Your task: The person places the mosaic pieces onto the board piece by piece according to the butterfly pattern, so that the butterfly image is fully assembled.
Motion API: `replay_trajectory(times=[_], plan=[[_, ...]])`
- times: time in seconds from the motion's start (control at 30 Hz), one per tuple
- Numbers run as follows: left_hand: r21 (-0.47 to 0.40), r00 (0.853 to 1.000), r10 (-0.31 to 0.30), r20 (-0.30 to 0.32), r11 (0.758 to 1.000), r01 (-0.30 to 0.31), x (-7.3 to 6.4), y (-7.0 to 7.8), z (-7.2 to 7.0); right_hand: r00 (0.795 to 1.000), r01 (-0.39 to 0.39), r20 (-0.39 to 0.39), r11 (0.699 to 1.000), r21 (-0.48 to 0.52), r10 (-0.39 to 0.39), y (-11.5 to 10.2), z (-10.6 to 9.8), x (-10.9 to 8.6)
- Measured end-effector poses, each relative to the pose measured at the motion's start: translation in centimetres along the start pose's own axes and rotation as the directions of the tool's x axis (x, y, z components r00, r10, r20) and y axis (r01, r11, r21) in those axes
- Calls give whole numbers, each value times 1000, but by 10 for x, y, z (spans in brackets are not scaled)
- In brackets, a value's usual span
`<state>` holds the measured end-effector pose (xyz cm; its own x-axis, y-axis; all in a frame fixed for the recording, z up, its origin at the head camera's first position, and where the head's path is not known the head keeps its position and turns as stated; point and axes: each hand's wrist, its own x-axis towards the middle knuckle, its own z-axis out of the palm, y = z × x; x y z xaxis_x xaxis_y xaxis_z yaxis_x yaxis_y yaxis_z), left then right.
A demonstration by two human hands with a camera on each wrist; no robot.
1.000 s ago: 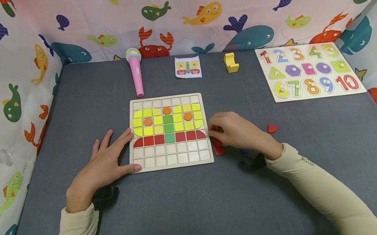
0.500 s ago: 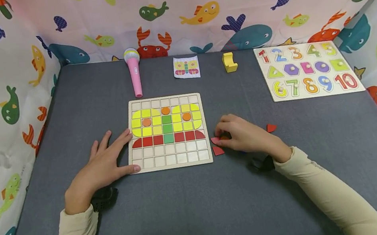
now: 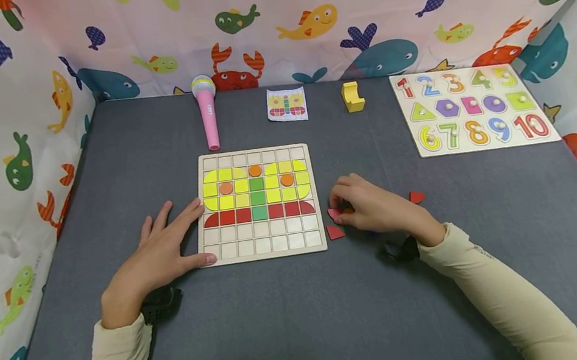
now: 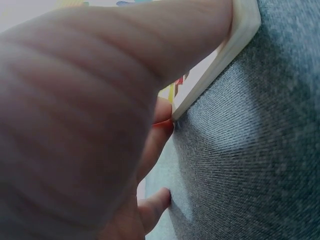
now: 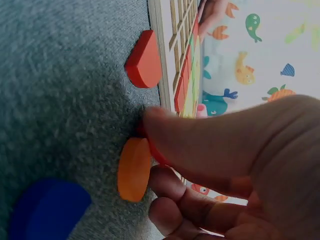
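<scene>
A wooden grid board [image 3: 264,245] lies mid-table with yellow, orange, green and red pieces in its upper and middle rows. My left hand [image 3: 153,263] rests at its left side, fingers spread, thumb on the lower left corner. Just right of the board, my right hand [image 3: 369,205] pinches a red piece [image 5: 156,151] between thumb and fingers, low over the table. An orange disc [image 5: 134,170] lies beside those fingertips. Nearer the board's edge is a red quarter-round piece [image 3: 335,232]. A blue piece [image 5: 50,210] shows in the right wrist view.
Another red piece [image 3: 416,196] lies by the right wrist. Behind the board are a pink toy microphone [image 3: 209,117], a printed pattern card [image 3: 286,104] and a yellow block [image 3: 352,97]. A number puzzle board [image 3: 477,144] lies at the back right, by the patterned curtain.
My right hand has drawn back a little to the right from the board's edge, and a red piece shows at its fingertips. My left hand stays in place.
</scene>
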<state>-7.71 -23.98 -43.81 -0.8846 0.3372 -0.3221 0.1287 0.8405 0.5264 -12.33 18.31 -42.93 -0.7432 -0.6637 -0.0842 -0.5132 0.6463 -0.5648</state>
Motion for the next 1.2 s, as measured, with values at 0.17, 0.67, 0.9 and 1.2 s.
replay_trajectory(times=[0.17,0.67,0.9,1.2], plan=[[-4,1000,-3,-4,1000,3,-2,0,-1,998,-7,-59,1000,30,9,-3,-2,8],[5,1000,3,-12,1000,-3,-4,-3,-3,989,79,-135,982,170,-56,-47,5,67],[19,1000,4,-11,1000,-3,0,-2,-3,987,157,-62,970,185,-148,-80,18,101],[24,1000,12,-13,1000,-12,-2,-3,-4,976,214,-9,951,223,-218,-110,41,131]])
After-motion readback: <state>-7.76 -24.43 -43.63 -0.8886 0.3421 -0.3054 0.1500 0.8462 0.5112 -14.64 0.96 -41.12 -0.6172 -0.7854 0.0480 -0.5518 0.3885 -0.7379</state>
